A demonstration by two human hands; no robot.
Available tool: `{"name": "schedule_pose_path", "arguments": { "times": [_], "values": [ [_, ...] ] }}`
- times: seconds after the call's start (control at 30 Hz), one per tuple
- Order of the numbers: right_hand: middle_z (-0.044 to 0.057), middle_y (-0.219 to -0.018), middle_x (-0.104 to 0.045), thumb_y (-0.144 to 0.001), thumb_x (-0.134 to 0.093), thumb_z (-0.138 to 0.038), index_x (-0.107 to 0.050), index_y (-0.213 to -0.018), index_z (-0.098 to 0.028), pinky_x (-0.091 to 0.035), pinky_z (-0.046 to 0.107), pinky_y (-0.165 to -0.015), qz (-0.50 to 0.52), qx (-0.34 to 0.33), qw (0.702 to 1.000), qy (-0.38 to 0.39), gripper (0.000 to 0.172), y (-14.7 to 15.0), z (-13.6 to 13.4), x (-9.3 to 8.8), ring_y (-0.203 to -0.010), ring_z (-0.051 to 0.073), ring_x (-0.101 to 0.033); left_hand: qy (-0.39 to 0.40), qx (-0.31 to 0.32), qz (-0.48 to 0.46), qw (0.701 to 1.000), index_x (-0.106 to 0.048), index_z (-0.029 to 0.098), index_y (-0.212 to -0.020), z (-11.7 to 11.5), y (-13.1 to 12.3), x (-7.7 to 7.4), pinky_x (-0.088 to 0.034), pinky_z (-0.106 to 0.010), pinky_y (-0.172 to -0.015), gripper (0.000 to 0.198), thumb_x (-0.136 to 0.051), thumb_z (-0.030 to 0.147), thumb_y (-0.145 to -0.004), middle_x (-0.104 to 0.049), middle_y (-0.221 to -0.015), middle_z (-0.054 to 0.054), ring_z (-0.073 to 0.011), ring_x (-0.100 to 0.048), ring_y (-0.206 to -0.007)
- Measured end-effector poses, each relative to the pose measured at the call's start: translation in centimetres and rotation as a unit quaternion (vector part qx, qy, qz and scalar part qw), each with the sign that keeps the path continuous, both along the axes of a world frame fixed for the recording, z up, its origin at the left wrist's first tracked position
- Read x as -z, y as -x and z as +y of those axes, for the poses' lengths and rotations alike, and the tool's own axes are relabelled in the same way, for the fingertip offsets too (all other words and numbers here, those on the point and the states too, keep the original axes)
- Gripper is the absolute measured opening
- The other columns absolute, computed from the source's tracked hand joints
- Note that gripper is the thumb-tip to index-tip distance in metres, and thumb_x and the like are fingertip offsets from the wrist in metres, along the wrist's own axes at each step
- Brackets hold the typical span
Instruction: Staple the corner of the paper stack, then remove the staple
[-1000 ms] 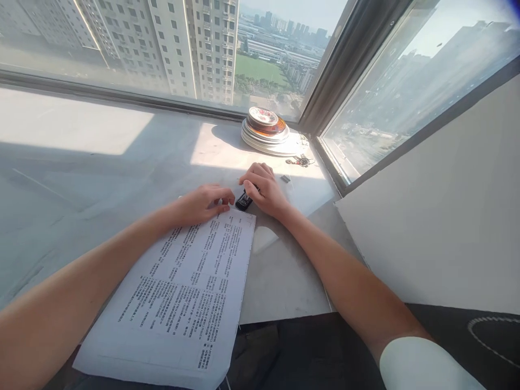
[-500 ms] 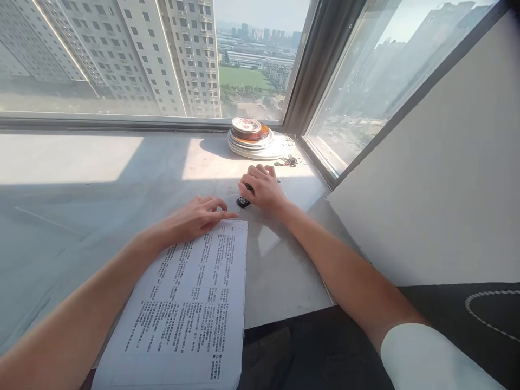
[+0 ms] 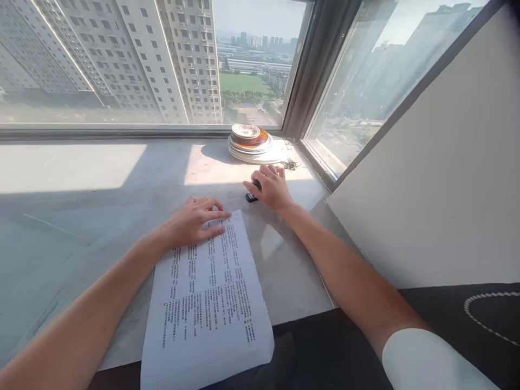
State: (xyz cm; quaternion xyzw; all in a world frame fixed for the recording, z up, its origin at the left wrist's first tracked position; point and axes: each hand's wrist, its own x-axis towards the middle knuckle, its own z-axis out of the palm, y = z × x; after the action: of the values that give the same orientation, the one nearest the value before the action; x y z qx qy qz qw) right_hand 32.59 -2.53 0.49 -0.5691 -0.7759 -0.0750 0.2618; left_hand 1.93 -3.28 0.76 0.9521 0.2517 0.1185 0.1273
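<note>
A printed sheet of paper lies at the counter's front, its lower end reaching past the edge. My left hand rests across the sheet's top end, fingers spread, with index finger and thumb near the top right corner. Just right of that corner, my right hand is closed around what looks like a small black stapler. The stapler's upper part is mostly hidden under my fingers, while its lower end with a pale marking shows below the thumb. Sheet and stapler are apart.
Stacked plates stand by the window corner. A small bunch of keys or trinkets lies beside them, just beyond my right hand. A white wall slopes down on the right. The grey counter stretches left.
The sheet has turned, its lower end swinging right and its top corner shifting slightly left. My left thumb now shows on the paper. My right hand and the stapler sit slightly farther right.
</note>
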Motion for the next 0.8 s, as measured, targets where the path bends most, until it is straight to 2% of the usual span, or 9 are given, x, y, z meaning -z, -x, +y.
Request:
{"name": "schedule_pose_path", "arguments": {
  "times": [0.1,0.17,0.27,0.37,0.47,0.6,0.7,0.8],
  "values": [
    [0.009,-0.110,-0.068,-0.113,-0.052,-0.048,-0.066,-0.112,-0.023,-0.036,0.043,-0.100,0.015,-0.031,0.999,0.008,0.028,-0.1,-0.2,-0.1,-0.108,0.029,-0.055,0.000,-0.050,-0.007,0.999,-0.076,0.030,-0.136,0.3,0.0,0.4,-0.043,-0.053,-0.107,0.040,-0.062,0.055,-0.107,-0.070,-0.138,-0.010,-0.0308,-0.068,-0.114],
    [0.008,-0.108,-0.069,-0.110,-0.057,-0.048,-0.065,-0.114,-0.024,-0.037,0.042,-0.097,0.021,-0.045,0.999,0.018,0.026,-0.2,-0.3,-0.1,-0.107,0.029,-0.056,0.013,-0.066,-0.010,0.998,-0.074,0.027,-0.131,0.4,-0.1,0.5,-0.043,-0.052,-0.106,0.039,-0.064,0.055,-0.106,-0.071,-0.137,-0.010,-0.0322,-0.067,-0.118],
    [0.009,-0.103,-0.070,-0.105,-0.062,-0.050,-0.065,-0.104,-0.023,-0.038,0.041,-0.092,0.032,-0.004,0.999,0.028,0.027,-0.1,-0.4,-0.1,-0.103,0.030,-0.056,0.029,-0.081,-0.017,0.996,-0.071,0.025,-0.135,0.5,-0.2,0.4,-0.043,-0.051,-0.105,0.043,-0.067,0.054,-0.104,-0.073,-0.132,-0.010,-0.0324,-0.068,-0.118],
    [0.008,-0.096,-0.069,-0.103,-0.063,-0.051,-0.063,-0.094,-0.023,-0.037,0.039,-0.087,0.048,0.039,0.997,0.047,0.030,0.0,-0.4,-0.2,-0.098,0.029,-0.056,0.021,-0.082,-0.021,0.996,-0.069,0.028,-0.144,0.6,-0.1,0.6,-0.042,-0.051,-0.106,0.047,-0.066,0.054,-0.105,-0.072,-0.135,-0.011,-0.0332,-0.066,-0.121],
    [0.007,-0.093,-0.071,-0.103,-0.063,-0.049,-0.062,-0.090,-0.023,-0.037,0.039,-0.087,0.060,0.036,0.996,0.052,0.029,0.1,-0.3,0.0,-0.094,0.027,-0.057,0.013,-0.075,-0.015,0.997,-0.073,0.033,-0.144,0.7,0.0,0.9,-0.041,-0.052,-0.107,0.044,-0.063,0.054,-0.107,-0.070,-0.137,-0.011,-0.0329,-0.066,-0.121],
    [0.006,-0.092,-0.072,-0.103,-0.065,-0.050,-0.061,-0.088,-0.024,-0.039,0.040,-0.090,0.074,0.046,0.995,0.042,0.030,0.3,-0.1,0.2,-0.094,0.027,-0.058,0.014,-0.070,-0.025,0.997,-0.078,0.030,-0.137,0.9,0.0,1.1,-0.042,-0.051,-0.107,0.042,-0.063,0.055,-0.107,-0.071,-0.133,-0.011,-0.0323,-0.066,-0.119],
    [0.006,-0.096,-0.073,-0.101,-0.070,-0.053,-0.065,-0.098,-0.024,-0.043,0.041,-0.089,0.101,0.036,0.993,0.041,0.030,0.4,0.0,0.3,-0.095,0.028,-0.061,0.017,-0.069,-0.032,0.997,-0.080,0.029,-0.130,1.0,0.0,1.1,-0.043,-0.051,-0.108,0.039,-0.064,0.055,-0.106,-0.071,-0.132,-0.011,-0.0328,-0.065,-0.119],
    [0.007,-0.112,-0.074,-0.096,-0.076,-0.047,-0.065,-0.125,-0.026,-0.049,0.041,-0.090,0.160,-0.003,0.987,0.027,0.038,0.2,0.0,0.4,-0.099,0.028,-0.064,0.011,-0.061,-0.030,0.998,-0.078,0.035,-0.138,1.1,0.1,1.2,-0.042,-0.051,-0.107,0.038,-0.062,0.050,-0.108,-0.071,-0.132,-0.010,-0.0315,-0.065,-0.119]
  ]
}}
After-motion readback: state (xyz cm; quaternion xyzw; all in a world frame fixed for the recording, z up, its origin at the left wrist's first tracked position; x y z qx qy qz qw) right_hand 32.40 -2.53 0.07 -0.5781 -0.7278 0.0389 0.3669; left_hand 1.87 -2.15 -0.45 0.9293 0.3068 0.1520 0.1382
